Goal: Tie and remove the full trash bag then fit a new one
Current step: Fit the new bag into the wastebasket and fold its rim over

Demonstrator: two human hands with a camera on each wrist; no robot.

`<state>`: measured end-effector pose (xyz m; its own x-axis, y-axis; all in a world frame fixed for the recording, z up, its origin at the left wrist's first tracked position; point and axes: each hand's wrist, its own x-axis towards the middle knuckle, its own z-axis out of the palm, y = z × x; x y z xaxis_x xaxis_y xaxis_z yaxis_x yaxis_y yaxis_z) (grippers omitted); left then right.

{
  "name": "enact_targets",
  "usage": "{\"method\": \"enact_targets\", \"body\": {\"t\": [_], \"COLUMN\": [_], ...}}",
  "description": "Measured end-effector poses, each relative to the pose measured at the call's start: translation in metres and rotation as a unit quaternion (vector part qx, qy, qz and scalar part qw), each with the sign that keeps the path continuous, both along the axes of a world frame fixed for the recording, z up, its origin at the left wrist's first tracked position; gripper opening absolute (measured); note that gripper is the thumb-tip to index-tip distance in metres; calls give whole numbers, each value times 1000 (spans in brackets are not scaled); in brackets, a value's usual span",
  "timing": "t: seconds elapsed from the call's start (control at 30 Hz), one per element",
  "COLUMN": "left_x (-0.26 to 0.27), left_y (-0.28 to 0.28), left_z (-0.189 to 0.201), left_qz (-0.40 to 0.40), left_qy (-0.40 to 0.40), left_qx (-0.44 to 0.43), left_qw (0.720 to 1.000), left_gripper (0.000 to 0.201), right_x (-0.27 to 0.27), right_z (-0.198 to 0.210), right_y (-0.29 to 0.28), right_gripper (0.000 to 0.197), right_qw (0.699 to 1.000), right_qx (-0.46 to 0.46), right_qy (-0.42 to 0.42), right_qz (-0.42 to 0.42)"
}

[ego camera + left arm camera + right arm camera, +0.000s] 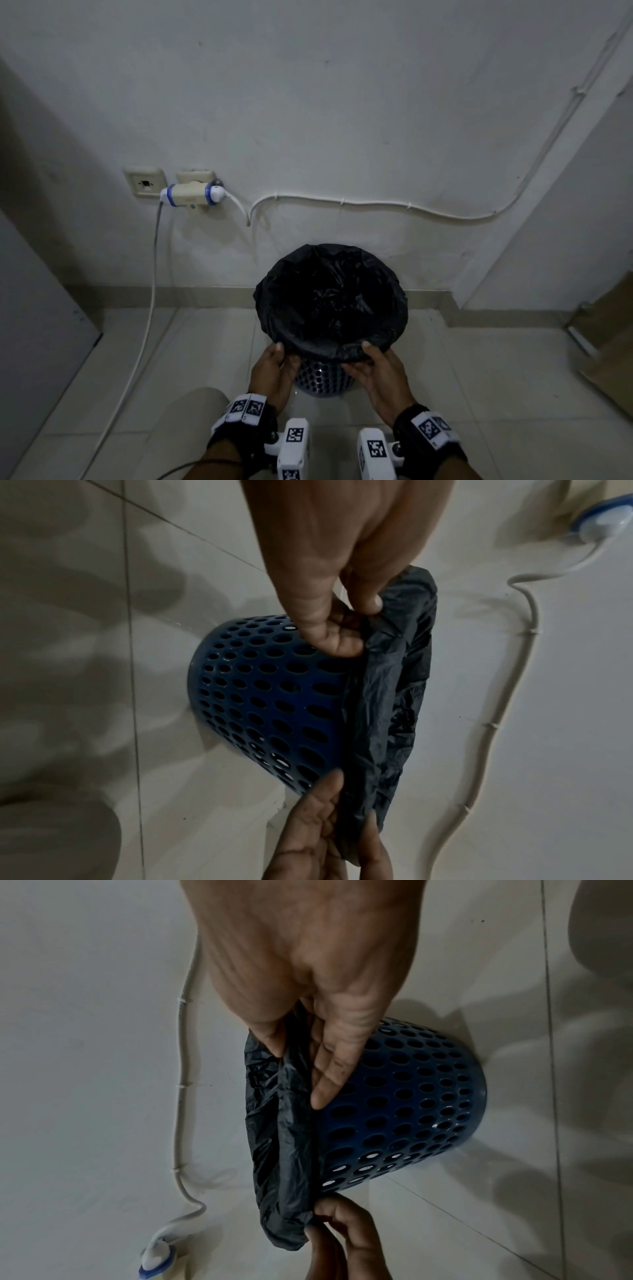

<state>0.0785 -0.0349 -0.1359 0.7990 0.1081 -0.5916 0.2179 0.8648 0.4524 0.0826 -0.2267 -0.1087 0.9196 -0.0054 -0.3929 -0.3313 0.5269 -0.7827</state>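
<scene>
Both your hands grip the bag's folded edge at the near rim of the bin.

Your left hand [274, 371] pinches the black trash bag [330, 301] between thumb and curled fingers [334, 639]. The bag lines the blue perforated bin [274, 696], which stands on the tiled floor [479, 377] by the wall. Your right hand [380, 377] pinches the fold too, thumb on top, fingers [330, 1074] pressed together underneath.

All three views are dim and grainy; soft shadows of hands fall on the floor [85, 615], the wall [308, 102] bends at the wide-angle edges, and nearby skin blurs
</scene>
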Motion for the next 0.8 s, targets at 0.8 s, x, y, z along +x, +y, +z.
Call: {"method": "enact_targets", "body": {"t": [0.8], "left_x": [13], "left_y": [8], "left_z": [23], "left_qz": [-25], "left_qy": [-26], "left_qx": [206], "left_qw": [978], "left_gripper": [29], "right_x": [3], "right_z": [-3], "right_y": [-8], "right_gripper": [38], "right_qw": [1000], "right_qx": [-12], "right_qy": [-4], "right_qz": [10]}}
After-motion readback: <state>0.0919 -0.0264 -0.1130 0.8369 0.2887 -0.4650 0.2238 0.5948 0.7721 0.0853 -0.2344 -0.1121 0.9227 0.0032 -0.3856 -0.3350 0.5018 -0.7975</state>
